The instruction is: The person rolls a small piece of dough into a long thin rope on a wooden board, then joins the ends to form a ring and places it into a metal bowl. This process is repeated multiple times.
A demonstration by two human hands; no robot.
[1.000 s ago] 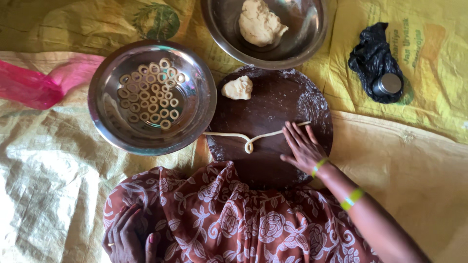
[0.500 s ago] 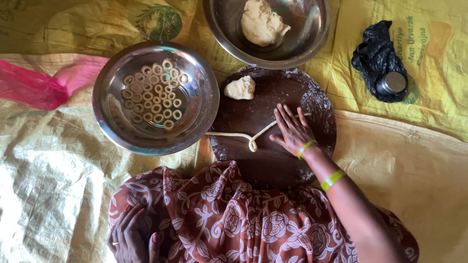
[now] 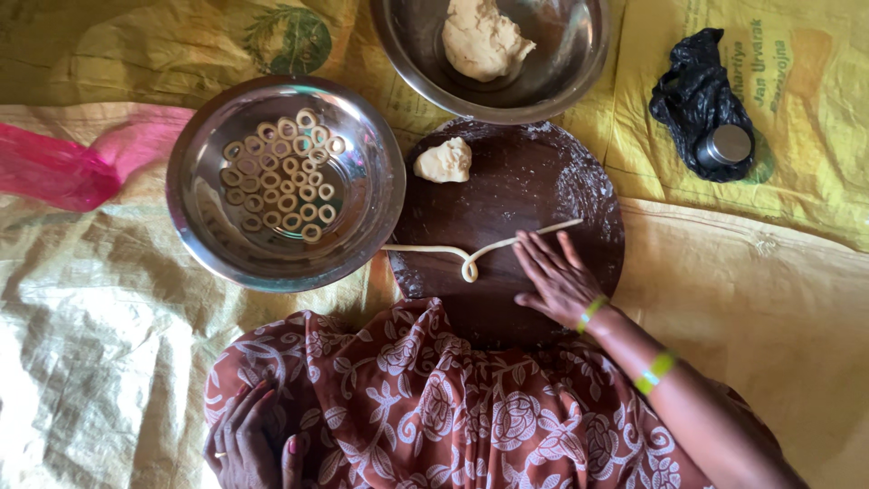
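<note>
A right hand (image 3: pixel 558 279) is lying flat, fingers spread and clamped on nothing, its fingertips (image 3: pixel 528 243) pressing on a thin dough rope (image 3: pixel 471 254) on a round dark wooden board (image 3: pixel 579 181). The left hand (image 3: pixel 249 439) is resting loosely open on the patterned cloth of the lap (image 3: pixel 425 407), holding nothing.

To my eye, the rolling is best done with light, even pressure from the flat of the fingers, the hand travelling along the strand so that it keeps one thickness and does not tear at the bend.

The rope is lying across the middle of the board, its long axis running roughly left to right. One end is overhanging the board's left edge beside a steel bowl (image 3: pixel 371 208) holding small dough rings (image 3: pixel 285 172); the other is angling up toward the board's right side. A small loop is dipping toward the lap near mid-length.

A dough lump (image 3: pixel 444 160) is sitting near the board's far edge, well apart from the rope. Beyond it, a second steel bowl (image 3: pixel 579 72) is holding a larger dough mass (image 3: pixel 484 41). A black bag (image 3: pixel 697 91) around a small metal tin (image 3: pixel 730 143) is lying to the right, a pink bag (image 3: pixel 54 172) to the left, all on yellow woven sacking (image 3: pixel 815 208).
</note>
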